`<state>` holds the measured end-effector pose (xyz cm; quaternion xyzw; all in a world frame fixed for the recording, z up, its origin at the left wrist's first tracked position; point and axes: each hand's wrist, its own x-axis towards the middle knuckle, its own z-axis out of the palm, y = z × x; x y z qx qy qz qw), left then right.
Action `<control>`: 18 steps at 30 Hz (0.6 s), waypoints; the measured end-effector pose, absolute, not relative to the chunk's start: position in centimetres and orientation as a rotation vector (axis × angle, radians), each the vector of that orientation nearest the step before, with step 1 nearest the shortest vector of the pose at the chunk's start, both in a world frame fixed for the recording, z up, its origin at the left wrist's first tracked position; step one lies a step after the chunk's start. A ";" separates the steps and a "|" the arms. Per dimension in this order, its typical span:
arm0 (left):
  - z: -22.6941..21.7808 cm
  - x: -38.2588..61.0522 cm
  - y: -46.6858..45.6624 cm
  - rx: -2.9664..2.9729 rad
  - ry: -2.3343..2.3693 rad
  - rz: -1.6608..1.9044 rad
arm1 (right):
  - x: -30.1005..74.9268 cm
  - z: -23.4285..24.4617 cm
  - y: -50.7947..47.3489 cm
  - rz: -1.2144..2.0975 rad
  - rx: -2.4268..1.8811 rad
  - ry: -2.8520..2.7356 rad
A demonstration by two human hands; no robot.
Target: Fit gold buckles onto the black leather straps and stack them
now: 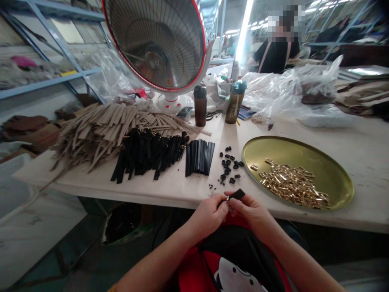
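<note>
Just over the table's front edge, my left hand (212,211) and my right hand (249,207) meet, both with closed fingers. Between them is a short black strap (237,194), its flat end sticking up past my right fingers. A small shiny metal buckle (227,198) shows at my left fingertips, against the strap; its far side is hidden by the fingers. Black strap loops (226,163) lie scattered beyond my hands. To their left rests a row of flat black straps (199,157). Many gold buckles (291,184) fill the lower part of an oval gold tray (331,170) at right.
Black straps with buckles (148,152) lie piled left of centre, beside a heap of beige strips (97,129). Behind stand a red-rimmed fan heater (158,48), a brown bottle (200,107) and a teal-lidded bottle (236,103). A person (276,52) is at the back right.
</note>
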<state>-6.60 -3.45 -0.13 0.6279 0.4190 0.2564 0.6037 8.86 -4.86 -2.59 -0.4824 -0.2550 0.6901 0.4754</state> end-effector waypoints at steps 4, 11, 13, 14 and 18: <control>0.3 -6.3 -3.7 1.259 0.945 0.554 | 7.9 -2.8 -6.0 1.546 -1.216 -0.682; 0.6 -6.6 -2.4 1.183 0.900 0.474 | 7.9 -1.7 -5.4 1.576 -1.166 -0.596; 0.2 -6.4 -2.0 1.169 0.915 0.469 | 7.9 -1.7 -4.8 1.633 -1.138 -0.487; 0.0 -6.2 -1.8 1.161 0.922 0.467 | 7.9 -1.8 -4.6 1.668 -1.128 -0.437; -0.6 -5.7 -1.3 1.126 0.953 0.495 | 7.8 -2.1 -3.7 1.780 -1.105 -0.349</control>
